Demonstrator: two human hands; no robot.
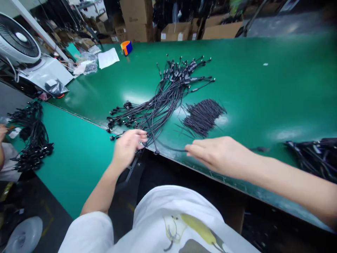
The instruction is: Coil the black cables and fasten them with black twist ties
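A pile of black cables with small connectors at both ends lies across the green table. My right hand is closed on a single black cable. This cable runs leftward toward my left hand, and its other end shows beyond my right wrist. My left hand is at the table's near edge, by the connectors at the pile's near end. Its fingers are curled around a cable end, somewhat blurred. Right of the pile lies a heap of short, thin black strips.
More black cables lie at the right and in a bundle on the lower left table, near another person's hand. A white fan, paper and an orange-and-blue tape roll are at the back left. Cardboard boxes stand behind.
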